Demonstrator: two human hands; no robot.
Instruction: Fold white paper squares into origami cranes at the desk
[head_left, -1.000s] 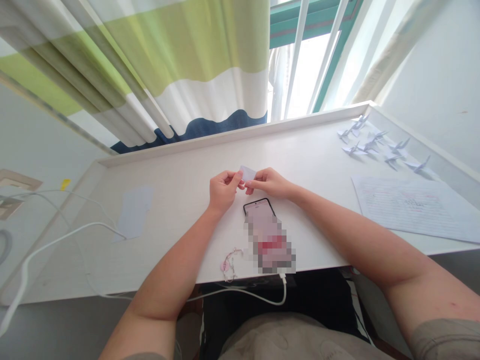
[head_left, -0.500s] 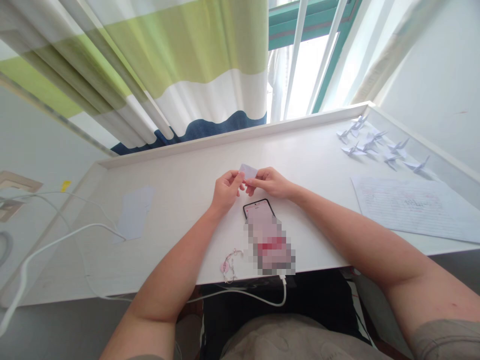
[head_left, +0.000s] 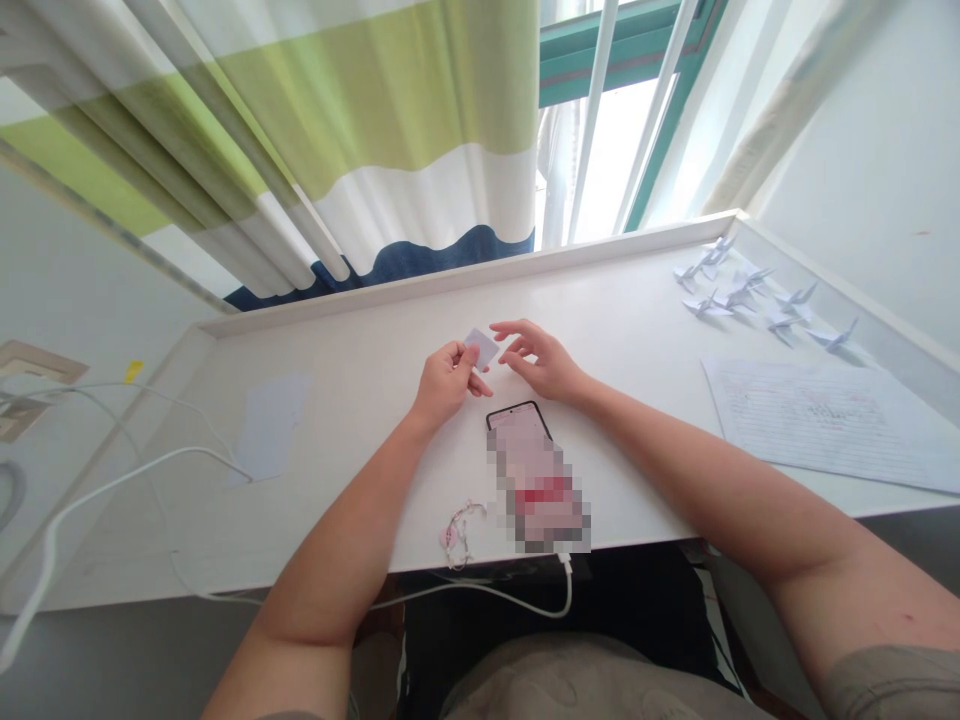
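Observation:
A small folded piece of white paper (head_left: 484, 347) is pinched between the thumb and fingers of my left hand (head_left: 447, 379), above the white desk. Just to its right, my right hand (head_left: 541, 362) is off the paper, its fingers apart and nothing in them. Below both hands lies a phone (head_left: 514, 415) with a black edge, its screen mostly blurred out. A thin bracelet-like strand with a pink piece (head_left: 448, 539) rests left of the phone, by the desk's front edge.
Several folded paper cranes (head_left: 739, 290) stand at the back right of the desk (head_left: 360, 400). In front of them lie written sheets (head_left: 832, 420). Blank white paper (head_left: 271, 425) is on the left. A white cable (head_left: 480, 590) runs to the phone, and other cables cross the left side.
My right hand has let go of the paper and its fingers have spread. The left hand has shifted slightly left and down with the paper, which is now turned at a different angle.

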